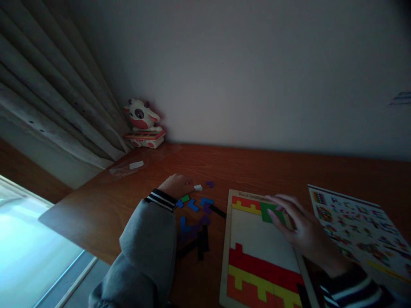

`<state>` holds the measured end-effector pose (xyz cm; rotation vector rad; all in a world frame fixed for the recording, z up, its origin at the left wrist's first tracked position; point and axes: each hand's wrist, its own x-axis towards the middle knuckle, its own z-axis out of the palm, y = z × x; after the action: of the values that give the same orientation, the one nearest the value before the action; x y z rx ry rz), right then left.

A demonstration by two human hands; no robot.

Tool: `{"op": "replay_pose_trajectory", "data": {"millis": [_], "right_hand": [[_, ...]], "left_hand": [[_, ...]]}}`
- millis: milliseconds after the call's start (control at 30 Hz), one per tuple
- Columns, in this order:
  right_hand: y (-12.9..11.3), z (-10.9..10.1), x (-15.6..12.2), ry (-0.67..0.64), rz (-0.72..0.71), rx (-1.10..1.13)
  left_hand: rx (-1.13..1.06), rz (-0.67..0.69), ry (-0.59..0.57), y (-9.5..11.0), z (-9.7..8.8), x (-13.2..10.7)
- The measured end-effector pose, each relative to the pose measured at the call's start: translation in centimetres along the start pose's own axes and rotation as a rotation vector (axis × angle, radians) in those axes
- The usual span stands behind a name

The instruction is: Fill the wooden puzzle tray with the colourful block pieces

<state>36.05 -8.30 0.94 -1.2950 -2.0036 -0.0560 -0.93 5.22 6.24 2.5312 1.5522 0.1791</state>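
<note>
A wooden puzzle board (pixel 229 239) lies on the brown desk (pixel 128 201), with red, yellow and orange pieces filling its near and far ends and a bare white middle. My right hand (pixel 297 224) lies over the board's far right part, fingers pressed on a green piece (pixel 267 211) set in the tray. My left hand (pixel 176 185) reaches out to the loose pieces (pixel 195 214) left of the board, its fingers curled by a small white piece (pixel 198 187). Whether it grips anything I cannot make out. Blue, purple, green and black pieces lie scattered there.
A printed pattern sheet (pixel 359 231) lies right of the board. A toy cow (pixel 143 124) stands in the desk's far left corner by the curtain (pixel 54 107). A clear plastic bag (pixel 128 167) lies near it. The desk's left edge drops off beside a bright window.
</note>
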Motion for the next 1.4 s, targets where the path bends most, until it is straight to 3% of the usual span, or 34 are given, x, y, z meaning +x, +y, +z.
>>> {"op": "replay_pose_trajectory", "data": {"millis": [167, 300, 400, 567, 667, 833, 967, 1133, 1400], "right_hand": [[0.6, -0.3, 0.2, 0.03, 0.025, 0.001], [0.7, -1.1, -0.9, 0.073, 0.083, -0.019], [0.2, -2.0, -3.5, 0.145, 0.173, -0.057], [-1.4, -2.9, -8.9, 0.123, 0.214, -0.119], [-2.2, -2.8, -10.5, 0.074, 0.222, -0.146], [-2.7, -2.6, -11.3, 0.022, 0.267, -0.146], [-3.1, -2.6, -12.0, -0.007, 0.317, -0.112], [-3.1, -2.6, -12.4, 0.023, 0.363, -0.07], [-2.5, -2.1, -12.2, 0.016, 0.372, -0.056]], "left_hand": [[-0.058, 0.149, 0.309, -2.3, 2.1, -5.3], [-0.075, 0.202, 0.308, -3.8, 4.5, -8.2], [-0.086, 0.202, 0.311, -4.4, 5.7, -9.5], [-0.092, 0.225, 0.349, -5.1, 6.8, -10.0], [-0.06, 0.275, 0.377, -5.6, 7.3, -9.8], [-0.007, 0.428, 0.443, -5.6, 8.3, -9.8], [-0.028, 0.432, 0.48, -4.9, 8.8, -10.0], [-0.077, 0.451, 0.397, -3.9, 8.6, -10.5], [-0.04, 0.348, 0.318, -2.0, 7.1, -11.4]]}}
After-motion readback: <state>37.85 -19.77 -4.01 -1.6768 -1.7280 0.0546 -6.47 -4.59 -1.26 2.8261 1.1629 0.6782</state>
